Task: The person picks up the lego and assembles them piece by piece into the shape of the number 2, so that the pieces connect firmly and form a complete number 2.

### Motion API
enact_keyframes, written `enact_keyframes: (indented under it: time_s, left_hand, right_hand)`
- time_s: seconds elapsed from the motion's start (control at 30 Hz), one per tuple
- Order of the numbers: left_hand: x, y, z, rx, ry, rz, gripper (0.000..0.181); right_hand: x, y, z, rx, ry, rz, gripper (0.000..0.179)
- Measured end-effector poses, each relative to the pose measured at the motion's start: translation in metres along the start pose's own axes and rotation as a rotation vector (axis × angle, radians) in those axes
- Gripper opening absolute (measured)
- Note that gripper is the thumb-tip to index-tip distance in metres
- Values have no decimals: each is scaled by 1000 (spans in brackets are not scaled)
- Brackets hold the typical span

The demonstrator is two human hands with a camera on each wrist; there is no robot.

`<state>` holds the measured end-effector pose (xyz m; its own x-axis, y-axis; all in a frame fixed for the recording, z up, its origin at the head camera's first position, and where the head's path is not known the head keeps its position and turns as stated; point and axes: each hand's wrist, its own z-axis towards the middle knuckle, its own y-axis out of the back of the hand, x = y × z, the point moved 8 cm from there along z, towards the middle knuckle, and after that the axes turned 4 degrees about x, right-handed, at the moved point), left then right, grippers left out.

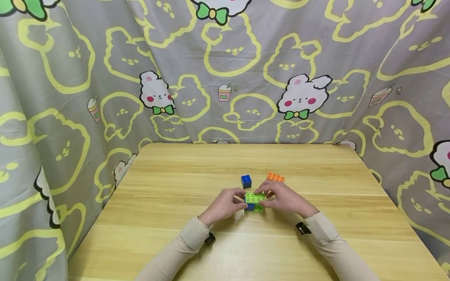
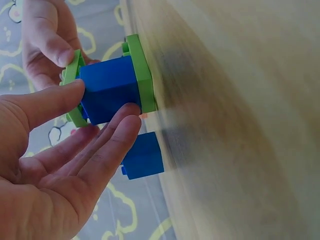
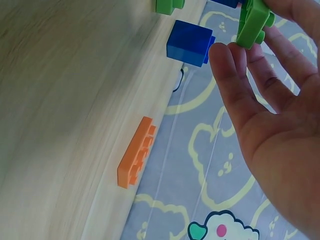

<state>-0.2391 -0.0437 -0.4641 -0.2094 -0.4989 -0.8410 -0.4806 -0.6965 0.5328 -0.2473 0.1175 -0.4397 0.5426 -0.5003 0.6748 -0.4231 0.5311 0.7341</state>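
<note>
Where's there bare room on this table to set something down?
The table is bare left of the left hand, right of the right hand and between the forearms. Crowded: around the block stack between the hands, with a blue block and orange brick just beyond.

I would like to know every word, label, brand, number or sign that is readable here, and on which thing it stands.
No text can be read.
Curtain: drawings only; any marks on its cups are too small to read.
Green bricks, blue bricks, orange brick: no lettering shows.
</note>
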Motion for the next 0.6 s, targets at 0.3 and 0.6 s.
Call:
enact_keyframes:
  time_s: [0.3,0.6]
  left_hand:
    - [2,-2,1,20,-7,-20,39]
    - [-1,-3,-1,20,-16,22,39]
  right_hand:
    - [2,0,0,0,-19,7,29]
    - [8,-1,0,-3,-12,-31,26]
